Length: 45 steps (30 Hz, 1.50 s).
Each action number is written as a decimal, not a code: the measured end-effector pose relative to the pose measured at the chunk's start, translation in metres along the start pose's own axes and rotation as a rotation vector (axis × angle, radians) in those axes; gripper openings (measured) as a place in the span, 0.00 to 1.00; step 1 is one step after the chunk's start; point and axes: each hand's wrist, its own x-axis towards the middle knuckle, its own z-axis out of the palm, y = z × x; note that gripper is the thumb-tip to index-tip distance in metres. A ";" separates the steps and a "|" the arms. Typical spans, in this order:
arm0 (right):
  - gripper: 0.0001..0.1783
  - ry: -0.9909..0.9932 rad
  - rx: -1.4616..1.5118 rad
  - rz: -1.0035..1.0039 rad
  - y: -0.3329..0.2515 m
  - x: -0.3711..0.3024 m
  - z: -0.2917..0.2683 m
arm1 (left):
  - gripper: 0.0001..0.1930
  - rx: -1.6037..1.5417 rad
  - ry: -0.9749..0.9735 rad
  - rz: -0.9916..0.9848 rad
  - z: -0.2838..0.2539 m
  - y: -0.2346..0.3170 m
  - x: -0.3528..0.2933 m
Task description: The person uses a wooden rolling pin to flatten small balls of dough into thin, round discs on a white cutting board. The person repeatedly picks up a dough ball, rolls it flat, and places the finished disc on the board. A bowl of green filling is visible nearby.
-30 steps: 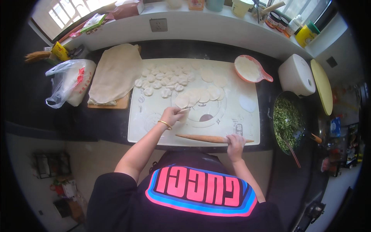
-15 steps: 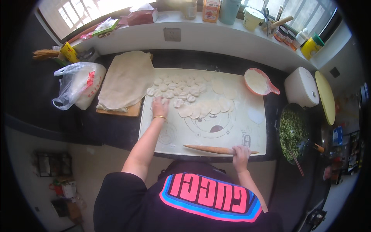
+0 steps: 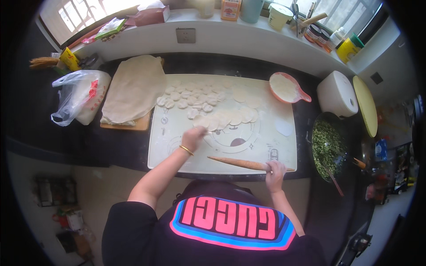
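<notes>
My left hand (image 3: pixel 193 138), a gold bangle on its wrist, hovers over the white pastry mat (image 3: pixel 168 150) with its fingers pinched on a small dough piece (image 3: pixel 205 130). Right beside it lies a row of flat rolled wrappers (image 3: pixel 230 117). Farther back on the mat sit several small floured dough pieces (image 3: pixel 186 95). My right hand (image 3: pixel 275 170) grips the right end of a wooden rolling pin (image 3: pixel 239 163), which lies along the mat's near edge.
A cloth-covered dough lump (image 3: pixel 133 88) rests on a wooden board left of the mat, beside a plastic bag (image 3: pixel 80 95). A pink flour bowl (image 3: pixel 284 87), a white appliance (image 3: pixel 336 93) and a pot of green filling (image 3: pixel 326 144) stand at the right.
My left hand has come back from the small dough pieces at the far side of the mat to its middle, pinching one piece. My right hand stays on the rolling pin.
</notes>
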 end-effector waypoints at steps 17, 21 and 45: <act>0.19 0.010 0.159 -0.041 0.027 0.008 0.003 | 0.36 0.100 -0.910 0.337 0.050 0.061 -0.027; 0.18 -0.031 0.157 0.042 0.036 0.017 0.004 | 0.34 0.103 -0.785 0.258 0.044 0.070 -0.021; 0.45 -0.597 -0.126 -0.042 -0.004 0.057 0.043 | 0.38 0.530 -0.582 -0.317 0.027 0.074 -0.033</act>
